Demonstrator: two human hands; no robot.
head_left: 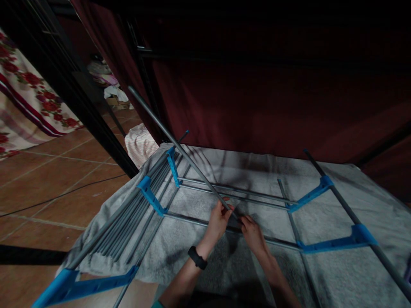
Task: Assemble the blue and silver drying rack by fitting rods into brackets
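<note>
A grey metal rod (167, 134) slants from the upper left down to my hands. My left hand (219, 219), with a black band on the wrist, grips the rod near its lower end. My right hand (253, 231) pinches the rod's lower tip, right by a horizontal grey rail (189, 221) of the frame. The frame of grey tubes and blue plastic connectors (150, 196) lies flat on a grey blanket (337, 273). A bundle of loose grey rods (128, 222) rests on the frame's left side.
Brown floor tiles (58, 188) lie to the left, crossed by a black cable. A dark red curtain (272, 98) hangs behind the frame. A floral cloth (28, 90) is at far left. A pale folded cloth (139, 143) sits by a black post.
</note>
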